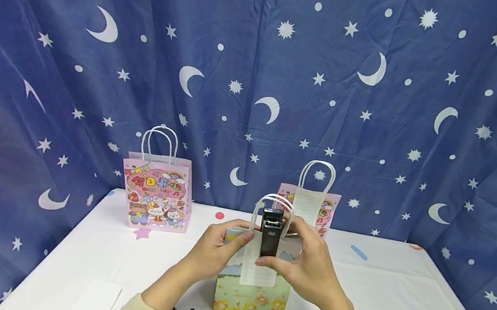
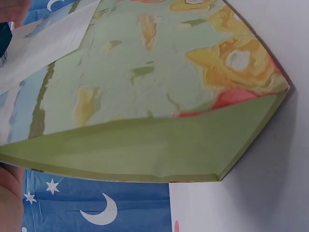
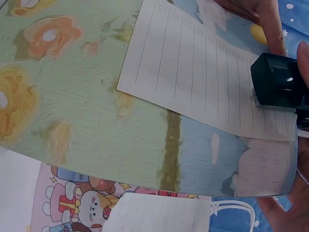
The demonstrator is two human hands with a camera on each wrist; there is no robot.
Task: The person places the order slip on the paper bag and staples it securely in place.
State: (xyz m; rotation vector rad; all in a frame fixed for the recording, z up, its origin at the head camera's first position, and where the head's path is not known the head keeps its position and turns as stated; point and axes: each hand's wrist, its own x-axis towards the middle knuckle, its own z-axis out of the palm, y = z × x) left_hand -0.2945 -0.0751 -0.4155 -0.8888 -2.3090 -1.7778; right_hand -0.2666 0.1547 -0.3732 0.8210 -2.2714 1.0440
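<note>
A paper gift bag (image 1: 252, 301) with painted flowers and white handles stands upright at the table's middle. Against its upper front lies a lined paper slip (image 1: 257, 277); the right wrist view shows the slip's ruled lines and small check boxes (image 3: 188, 63). My left hand (image 1: 212, 249) pinches the slip and the bag's top edge, thumb in front. My right hand (image 1: 313, 265) grips a black stapler (image 1: 270, 242), thumb low on it and fingers behind the handles. The stapler (image 3: 276, 81) overlaps the slip's top end at the bag's rim.
A pink cartoon gift bag (image 1: 159, 195) stands at the back left. Behind my right hand is another pink bag (image 1: 283, 190), with a lined slip (image 1: 310, 206) at its top front. White sheets (image 1: 94, 303) lie at the front left. A blue starry curtain (image 1: 232, 137) hangs behind the table.
</note>
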